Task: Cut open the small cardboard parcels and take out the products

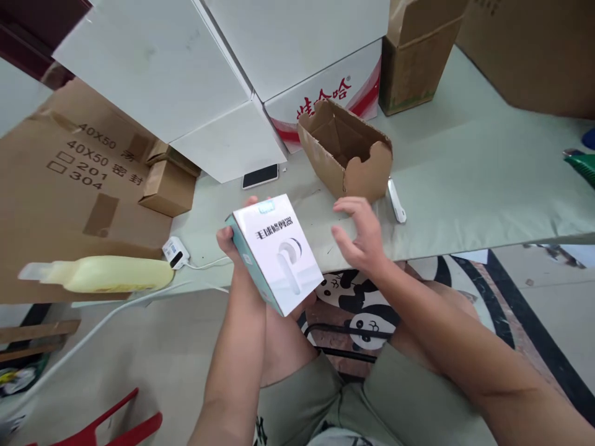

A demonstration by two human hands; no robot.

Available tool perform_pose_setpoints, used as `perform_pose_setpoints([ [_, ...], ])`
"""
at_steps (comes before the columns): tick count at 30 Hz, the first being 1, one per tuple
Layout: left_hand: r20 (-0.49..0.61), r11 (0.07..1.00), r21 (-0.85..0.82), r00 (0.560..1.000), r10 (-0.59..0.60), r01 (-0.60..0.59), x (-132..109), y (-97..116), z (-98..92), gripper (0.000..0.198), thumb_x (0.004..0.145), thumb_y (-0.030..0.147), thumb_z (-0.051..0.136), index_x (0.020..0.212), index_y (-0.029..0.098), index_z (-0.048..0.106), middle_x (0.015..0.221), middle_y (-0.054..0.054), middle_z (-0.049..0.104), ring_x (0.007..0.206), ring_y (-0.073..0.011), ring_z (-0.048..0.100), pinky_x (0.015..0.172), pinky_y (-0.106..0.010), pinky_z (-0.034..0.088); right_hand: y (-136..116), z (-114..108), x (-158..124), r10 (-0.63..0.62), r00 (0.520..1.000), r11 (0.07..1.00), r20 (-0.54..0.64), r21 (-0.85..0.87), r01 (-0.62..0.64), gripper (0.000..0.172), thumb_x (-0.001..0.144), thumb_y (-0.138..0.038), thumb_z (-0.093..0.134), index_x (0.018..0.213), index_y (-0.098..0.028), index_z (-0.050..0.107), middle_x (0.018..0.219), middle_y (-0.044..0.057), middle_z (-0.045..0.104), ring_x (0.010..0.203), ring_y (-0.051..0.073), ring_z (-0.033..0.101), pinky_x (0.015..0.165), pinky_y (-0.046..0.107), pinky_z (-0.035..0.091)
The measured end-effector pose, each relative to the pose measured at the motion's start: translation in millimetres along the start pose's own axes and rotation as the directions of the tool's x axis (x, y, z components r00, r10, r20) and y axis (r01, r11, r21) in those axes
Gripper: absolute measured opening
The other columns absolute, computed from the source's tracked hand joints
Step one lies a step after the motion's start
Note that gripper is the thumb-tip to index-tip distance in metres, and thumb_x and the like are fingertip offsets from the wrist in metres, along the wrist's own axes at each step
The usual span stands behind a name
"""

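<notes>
My left hand [229, 240] grips a white and teal fabric shaver box [283, 251] from behind and along its left side. The box is tilted, its printed front facing up toward me, above the table's front edge. Most of the left fingers are hidden behind it. To the right of the box, apart from it, my right hand [360, 235] is raised with thumb and fingers spread and nothing between them. Just beyond that hand stands an open brown cardboard box [346, 152]. A white utility knife [396, 201] lies on the table beside this carton.
Large white cartons [320, 37] stand at the back of the table [474, 167]. A dark-screened phone [260, 177] lies before them. At left are a yellow bottle [118, 274], a white power adapter [175, 252] with cables, and a small brown box [170, 189]. A red chair [102, 427] is at lower left.
</notes>
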State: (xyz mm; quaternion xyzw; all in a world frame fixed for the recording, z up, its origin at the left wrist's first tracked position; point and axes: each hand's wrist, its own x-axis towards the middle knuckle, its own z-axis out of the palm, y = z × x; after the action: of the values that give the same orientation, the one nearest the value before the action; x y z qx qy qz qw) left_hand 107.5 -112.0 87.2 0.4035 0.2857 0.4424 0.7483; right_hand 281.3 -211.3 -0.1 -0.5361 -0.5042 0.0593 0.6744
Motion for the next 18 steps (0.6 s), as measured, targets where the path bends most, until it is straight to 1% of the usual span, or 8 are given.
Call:
perform_pose_setpoints([
  [1, -0.004, 0.998, -0.054, 1.0, -0.027, 0.027, -1.8, -7.9, -4.0, 0.056, 0.063, 0.063, 0.076, 0.105, 0.027, 0.072, 0.086, -0.001, 0.076, 0.072, -0.0214, 0.066, 0.063, -0.035, 0.054, -1.6, 5.9, -7.5, 0.118, 0.984, 0.984, 0.132, 0.121, -0.134, 0.026, 0.099, -0.042, 0.055, 0.121, -0.027, 0.057, 0.123, 0.012, 0.065, 0.121, 0.029, 0.063, 0.11, 0.054, 0.052],
  [3, -0.025, 0.995, -0.084, 0.998, -0.05, 0.048, -1.9, -17.8, -9.6, 0.061, 0.06, 0.065, 0.078, 0.108, 0.028, 0.073, 0.085, -0.001, 0.075, 0.07, -0.0213, 0.065, 0.061, -0.035, 0.052, -2.7, 16.7, -18.7, 0.298, 0.842, 0.837, 0.45, 0.302, -0.457, 0.048, 0.095, -0.056, 0.061, 0.132, -0.027, 0.052, 0.137, 0.014, 0.063, 0.128, 0.03, 0.062, 0.111, 0.055, 0.052],
  [5, -0.049, 0.996, -0.07, 0.997, -0.055, 0.052, 2.0, -21.3, -13.4, 0.067, 0.059, 0.07, 0.076, 0.112, 0.029, 0.072, 0.094, -0.004, 0.078, 0.074, -0.0241, 0.067, 0.063, -0.037, 0.052, -3.9, 25.1, -24.4, 0.323, 0.634, 0.621, 0.703, 0.348, -0.702, 0.077, 0.089, -0.07, 0.066, 0.147, -0.027, 0.041, 0.148, 0.017, 0.057, 0.133, 0.032, 0.061, 0.11, 0.056, 0.053],
  [7, -0.049, 0.996, -0.061, 0.997, -0.063, 0.06, 8.4, -20.8, -16.7, 0.072, 0.06, 0.073, 0.074, 0.117, 0.03, 0.071, 0.105, -0.006, 0.079, 0.08, -0.0268, 0.068, 0.067, -0.04, 0.054, -6.9, 31.1, -26.5, 0.263, 0.523, 0.496, 0.811, 0.351, -0.794, 0.098, 0.081, -0.075, 0.074, 0.156, -0.027, 0.032, 0.156, 0.018, 0.052, 0.136, 0.034, 0.06, 0.11, 0.055, 0.054],
  [9, -0.02, 0.995, -0.053, 0.996, -0.087, 0.086, 15.0, -18.7, -20.7, 0.073, 0.062, 0.071, 0.074, 0.122, 0.03, 0.07, 0.109, -0.006, 0.079, 0.083, -0.0278, 0.069, 0.071, -0.042, 0.055, -10.3, 35.2, -27.2, 0.245, 0.533, 0.455, 0.81, 0.389, -0.801, 0.106, 0.076, -0.074, 0.08, 0.157, -0.026, 0.031, 0.16, 0.017, 0.049, 0.14, 0.035, 0.056, 0.112, 0.053, 0.053],
  [11, 0.012, 0.995, 0.001, 0.995, -0.103, 0.103, 19.1, -17.5, -26.9, 0.072, 0.067, 0.067, 0.077, 0.127, 0.028, 0.068, 0.109, -0.006, 0.079, 0.089, -0.0293, 0.071, 0.077, -0.043, 0.057, -11.6, 37.3, -28.0, 0.295, 0.589, 0.471, 0.752, 0.422, -0.775, 0.109, 0.074, -0.074, 0.082, 0.157, -0.025, 0.032, 0.161, 0.017, 0.049, 0.142, 0.035, 0.054, 0.114, 0.052, 0.053],
  [14, 0.074, 0.988, 0.146, 0.995, -0.067, 0.055, 16.3, -20.3, -42.1, 0.078, 0.07, 0.066, 0.085, 0.134, 0.029, 0.061, 0.118, -0.008, 0.077, 0.108, -0.034, 0.073, 0.092, -0.046, 0.058, -9.0, 36.4, -28.8, 0.394, 0.679, 0.592, 0.62, 0.394, -0.703, 0.111, 0.075, -0.074, 0.081, 0.161, -0.026, 0.03, 0.154, 0.017, 0.054, 0.14, 0.036, 0.056, 0.113, 0.053, 0.053],
  [18, 0.334, 0.951, 0.274, 0.941, 0.047, -0.144, 7.0, -24.7, -60.0, 0.107, 0.059, 0.066, 0.096, 0.149, 0.039, 0.046, 0.146, -0.01, 0.066, 0.132, -0.0378, 0.065, 0.107, -0.052, 0.055, -10.5, 34.6, -19.5, 0.401, 0.799, 0.756, 0.449, 0.33, -0.565, 0.111, 0.078, -0.076, 0.078, 0.164, -0.027, 0.029, 0.154, 0.017, 0.055, 0.141, 0.037, 0.055, 0.118, 0.058, 0.049],
])
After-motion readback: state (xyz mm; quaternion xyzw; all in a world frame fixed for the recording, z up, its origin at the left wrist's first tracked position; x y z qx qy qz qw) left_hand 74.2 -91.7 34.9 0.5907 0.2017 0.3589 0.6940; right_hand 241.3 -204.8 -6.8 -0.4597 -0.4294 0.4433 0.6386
